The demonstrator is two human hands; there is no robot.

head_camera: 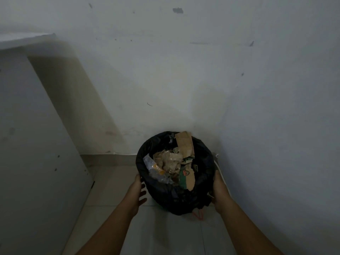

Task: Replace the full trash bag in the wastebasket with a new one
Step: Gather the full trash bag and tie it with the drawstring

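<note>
My left hand (137, 188) is open, fingers spread, its palm against the left side of the black trash bag (161, 197); it grips nothing. My right hand (219, 188) presses the bag's right side, thumb up along the folded-over edge; its fingers curl behind the plastic, so I cannot tell whether it has pinched the bag or merely rests there.

The bag lines the wastebasket, which is wholly covered by the plastic. It stands on the pale tiled floor (165, 236) in a corner, close against the white wall (184, 80) behind it. The bag is full: a strip of brown cardboard (184, 144) sticks up at the back, with crumpled paper (170, 161) and a clear plastic wrapper (154, 168) left of it.

Below the bag a red drawstring (198, 215) loops onto the floor. Left of the bag, a white panel (36, 144) rises, cut off by the frame. The light is dim, and the bag's folds are hard to read.
</note>
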